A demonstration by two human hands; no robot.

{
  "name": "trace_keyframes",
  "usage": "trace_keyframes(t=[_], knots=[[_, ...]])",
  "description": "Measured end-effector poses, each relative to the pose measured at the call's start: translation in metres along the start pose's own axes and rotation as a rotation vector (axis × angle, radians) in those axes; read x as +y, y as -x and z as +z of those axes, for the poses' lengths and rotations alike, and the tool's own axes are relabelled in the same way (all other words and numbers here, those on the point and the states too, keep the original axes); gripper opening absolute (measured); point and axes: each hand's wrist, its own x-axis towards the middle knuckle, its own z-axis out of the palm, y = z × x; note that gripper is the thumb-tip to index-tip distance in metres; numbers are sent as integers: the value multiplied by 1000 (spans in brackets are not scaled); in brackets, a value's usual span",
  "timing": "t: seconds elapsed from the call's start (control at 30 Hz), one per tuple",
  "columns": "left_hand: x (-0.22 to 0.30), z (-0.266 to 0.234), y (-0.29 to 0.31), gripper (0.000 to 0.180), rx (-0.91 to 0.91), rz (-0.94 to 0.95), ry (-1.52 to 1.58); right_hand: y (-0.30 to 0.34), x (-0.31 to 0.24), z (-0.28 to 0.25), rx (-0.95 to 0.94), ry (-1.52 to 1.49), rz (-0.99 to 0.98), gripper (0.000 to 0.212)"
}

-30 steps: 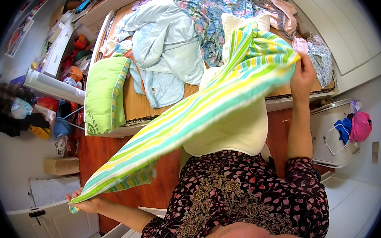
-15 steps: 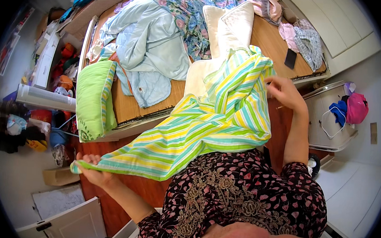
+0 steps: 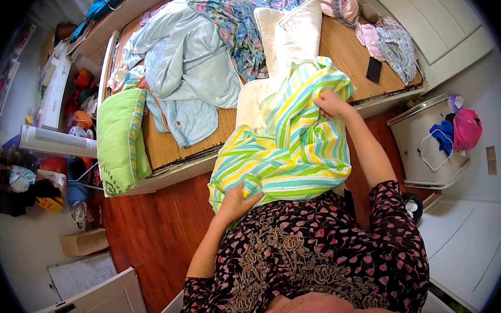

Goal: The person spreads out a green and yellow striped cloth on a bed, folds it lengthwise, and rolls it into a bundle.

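A striped cloth [image 3: 296, 153] in green, yellow, turquoise and white lies bunched over the bed's front edge and hangs against my body. My left hand [image 3: 237, 203] grips a gathered bit of its lower left side. Higher up on the right, the fingers of my right hand [image 3: 331, 104] are pinched on a fold of the same cloth. Under its upper part shows a cream pad [image 3: 254, 102], with a folded cream piece [image 3: 299, 33] behind it on the bed.
A green pillow [image 3: 120, 137] with a striped edge sits on the bed's left corner. Light blue bedding [image 3: 193, 67] and a flowered blanket [image 3: 236, 12] lie farther back. A black phone [image 3: 373, 70] rests at the right, above a small cabinet [image 3: 411, 149] holding a pink bag [image 3: 466, 129].
My left hand has come in from the far left toward my body, bringing the stretched cloth end with it. My right hand has moved left onto the cloth and closed on it.
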Motion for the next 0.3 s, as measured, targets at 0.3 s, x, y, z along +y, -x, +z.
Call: trace_keyframes(t=[0.3], knots=[[13, 14, 7, 21, 35, -49, 128, -35, -140, -8, 25, 130, -707, 59]])
